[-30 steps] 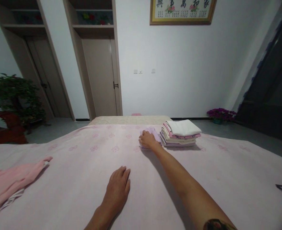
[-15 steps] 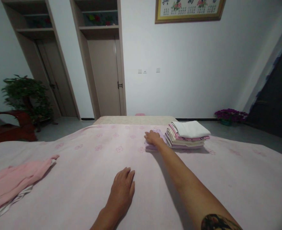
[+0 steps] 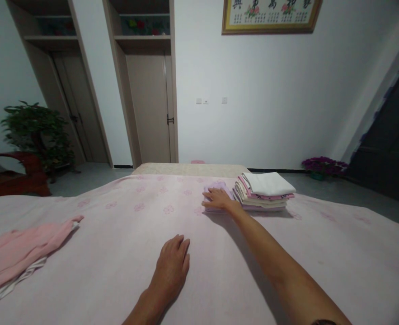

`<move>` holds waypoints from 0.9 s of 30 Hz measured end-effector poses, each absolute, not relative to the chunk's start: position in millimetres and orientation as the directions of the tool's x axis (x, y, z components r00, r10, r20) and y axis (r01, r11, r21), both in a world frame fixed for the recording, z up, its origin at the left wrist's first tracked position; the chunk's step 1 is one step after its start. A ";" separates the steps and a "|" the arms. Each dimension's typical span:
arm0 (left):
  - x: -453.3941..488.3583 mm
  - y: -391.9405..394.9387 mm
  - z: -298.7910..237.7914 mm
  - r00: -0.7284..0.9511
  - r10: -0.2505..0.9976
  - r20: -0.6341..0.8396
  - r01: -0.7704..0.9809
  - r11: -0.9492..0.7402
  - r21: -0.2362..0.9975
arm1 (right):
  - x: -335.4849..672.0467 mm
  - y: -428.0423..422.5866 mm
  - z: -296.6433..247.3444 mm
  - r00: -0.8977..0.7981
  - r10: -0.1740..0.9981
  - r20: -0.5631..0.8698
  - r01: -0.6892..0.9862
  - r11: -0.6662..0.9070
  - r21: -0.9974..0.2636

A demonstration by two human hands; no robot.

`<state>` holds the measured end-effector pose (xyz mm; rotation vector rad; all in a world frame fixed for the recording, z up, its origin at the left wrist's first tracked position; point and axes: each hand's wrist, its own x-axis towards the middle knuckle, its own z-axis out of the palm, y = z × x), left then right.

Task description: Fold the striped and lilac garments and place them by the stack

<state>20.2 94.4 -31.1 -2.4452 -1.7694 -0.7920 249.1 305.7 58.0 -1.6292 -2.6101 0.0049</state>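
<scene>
My right hand (image 3: 217, 198) lies with spread fingers on top of a folded lilac cloth (image 3: 216, 186), covering much of it. Just right of that cloth stands a stack of folded clothes (image 3: 262, 202), with a folded white cloth (image 3: 269, 183) on top and cream, pink and lilac layers below. My left hand (image 3: 174, 259) rests on the pink flowered sheet (image 3: 118, 243), nearer to me, its fingers stretched out and holding nothing. At the left edge, a loose pink garment (image 3: 26, 250) is spread over a striped whitish one (image 3: 16, 284).
Beyond the sheet's far edge is a beige padded surface (image 3: 185, 169). A dark red wooden chair (image 3: 19, 174) and a leafy plant (image 3: 36, 135) stand at the left. Purple flowers (image 3: 324, 166) are on the floor at the right. Behind are a white wall and doors (image 3: 147, 108).
My right hand has shifted slightly and lies flatter, fingers more spread on the lilac cloth. My left hand stays nearly in place. The view has tilted a little.
</scene>
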 end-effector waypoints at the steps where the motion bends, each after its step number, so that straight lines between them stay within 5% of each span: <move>1: 20.1 94.6 -31.5 0.229 0.879 0.417 0.894 -0.359 0.266 | 250.9 301.7 56.0 -0.454 0.890 0.047 0.889 0.455 -0.039; 14: 23.1 93.1 -27.6 0.231 0.890 0.393 0.906 -0.344 0.246 | 249.9 298.1 52.9 -0.419 0.899 0.131 0.906 0.424 -0.012; 21: 21.2 94.3 -30.4 0.229 0.876 0.425 0.896 -0.361 0.260 | 238.9 306.2 45.4 -0.446 0.894 0.040 0.895 0.446 -0.006; 27: 21.7 93.6 -29.5 0.216 0.889 0.403 0.889 -0.350 0.296 | 258.9 319.1 51.5 -0.319 0.939 0.124 0.947 0.321 0.005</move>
